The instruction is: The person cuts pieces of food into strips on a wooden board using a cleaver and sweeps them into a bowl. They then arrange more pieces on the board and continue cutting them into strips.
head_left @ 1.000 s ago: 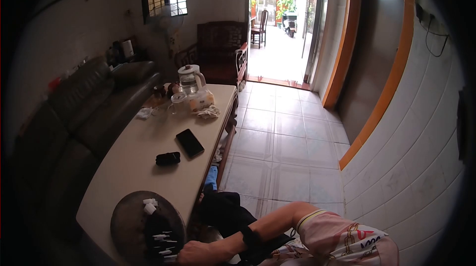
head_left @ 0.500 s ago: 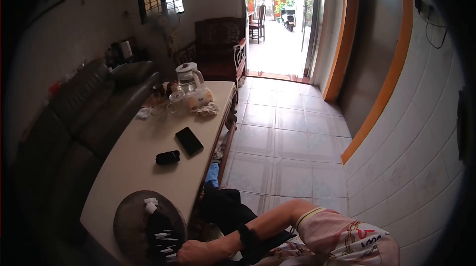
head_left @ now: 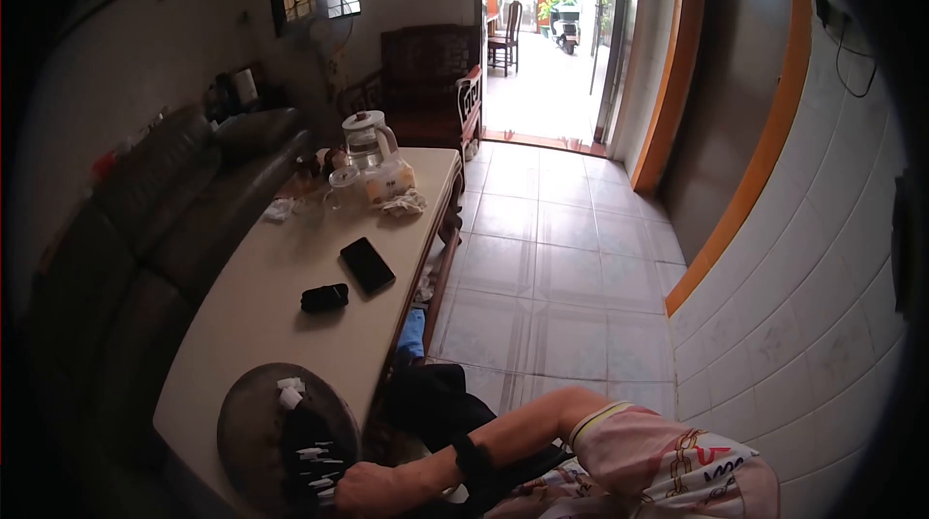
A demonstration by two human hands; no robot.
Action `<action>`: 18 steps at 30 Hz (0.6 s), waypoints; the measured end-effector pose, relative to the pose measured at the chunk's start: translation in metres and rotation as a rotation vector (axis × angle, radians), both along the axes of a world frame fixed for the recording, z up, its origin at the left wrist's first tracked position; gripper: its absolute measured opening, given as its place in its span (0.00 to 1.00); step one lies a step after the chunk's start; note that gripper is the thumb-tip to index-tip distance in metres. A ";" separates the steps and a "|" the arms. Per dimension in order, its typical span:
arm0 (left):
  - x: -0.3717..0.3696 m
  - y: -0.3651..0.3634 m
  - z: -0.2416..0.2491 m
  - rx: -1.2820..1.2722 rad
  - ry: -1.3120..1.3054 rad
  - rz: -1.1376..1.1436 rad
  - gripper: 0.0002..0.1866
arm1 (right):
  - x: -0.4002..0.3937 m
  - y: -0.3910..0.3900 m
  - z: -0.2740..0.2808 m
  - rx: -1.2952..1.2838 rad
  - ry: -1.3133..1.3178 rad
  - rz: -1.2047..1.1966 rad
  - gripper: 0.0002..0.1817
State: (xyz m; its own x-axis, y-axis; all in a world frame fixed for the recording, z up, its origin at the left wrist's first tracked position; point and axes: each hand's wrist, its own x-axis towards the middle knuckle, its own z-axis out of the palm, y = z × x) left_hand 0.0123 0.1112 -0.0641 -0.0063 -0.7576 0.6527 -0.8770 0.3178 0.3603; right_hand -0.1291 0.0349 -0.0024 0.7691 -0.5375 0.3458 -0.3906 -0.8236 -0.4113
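Observation:
My right hand (head_left: pixel 366 490) is at the bottom of the view, its fingers curled in and mostly hidden; I cannot make out what they hold. It is at the right edge of a round dark brown board (head_left: pixel 247 422) lying on the near end of the table. A black patch on the board, perhaps cloth, carries several thin white strips (head_left: pixel 315 454), some right beside my hand. Farther up the board is a small heap of white pieces (head_left: pixel 289 391). My left hand is out of view.
The long cream table (head_left: pixel 232 340) holds a black phone-like slab (head_left: pixel 368 266), a small black case (head_left: pixel 324 297), a glass kettle (head_left: pixel 366 140), a glass mug (head_left: pixel 344 190) and crumpled tissue (head_left: pixel 404 203). A dark sofa (head_left: pixel 145 229) runs along the left; tiled floor (head_left: pixel 571 277) leads to a doorway.
The view has shifted slightly, so the table and its things sit a little higher and further left. My right hand stays at the board's edge, slightly further left in view.

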 end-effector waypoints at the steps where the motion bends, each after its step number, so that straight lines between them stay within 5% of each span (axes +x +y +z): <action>1: -0.004 -0.001 0.004 -0.037 -0.089 0.036 0.13 | -0.004 0.000 0.001 0.067 -0.002 0.017 0.03; 5: -0.005 -0.002 0.007 -0.023 -0.141 0.051 0.13 | -0.012 0.004 -0.002 0.024 -0.029 -0.005 0.04; 8: -0.013 -0.002 0.014 0.009 0.194 -0.035 0.13 | -0.007 0.003 -0.003 0.066 0.134 0.028 0.04; 10: -0.005 -0.001 0.005 -0.074 -0.127 0.052 0.12 | 0.003 0.003 -0.006 0.044 0.051 0.031 0.05; 18: -0.001 0.002 0.000 -0.023 -0.064 0.009 0.11 | -0.005 -0.003 -0.005 0.080 -0.026 0.054 0.05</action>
